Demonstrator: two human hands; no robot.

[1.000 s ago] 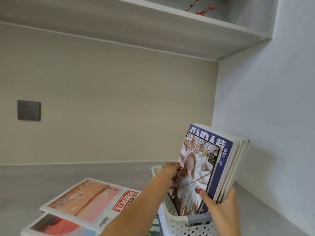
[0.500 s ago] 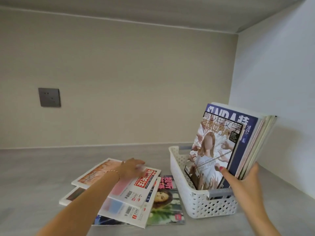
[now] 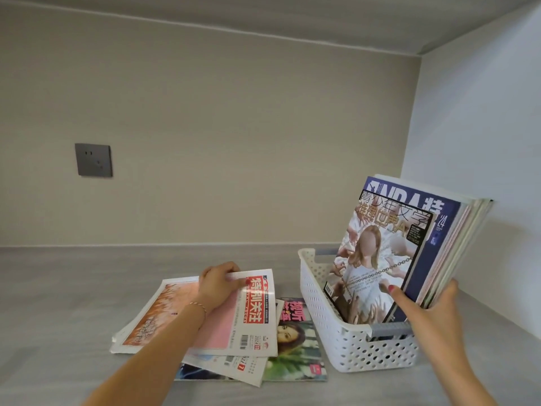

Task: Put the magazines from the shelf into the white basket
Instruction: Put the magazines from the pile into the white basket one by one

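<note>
A white perforated basket (image 3: 348, 344) stands on the grey shelf at the right. Several magazines (image 3: 389, 253) stand upright in it, leaning right. My right hand (image 3: 430, 312) holds this bundle near its lower edge, thumb on the front cover. Left of the basket a loose pile of magazines lies flat. The top magazine (image 3: 251, 315) has a pink cover and red Chinese title. My left hand (image 3: 218, 284) grips its far edge, fingers curled over it. A green-covered magazine (image 3: 295, 341) lies underneath, beside the basket.
A grey wall socket (image 3: 93, 160) sits on the beige back wall at the left. The white side wall (image 3: 480, 127) rises close behind the basket on the right. The shelf surface (image 3: 73, 303) extends leftward, with another shelf board overhead.
My left hand left the basket's magazines, moved left to the flat pile and took hold of the top magazine's far edge. The view tilted down. My right hand kept holding the upright bundle.
</note>
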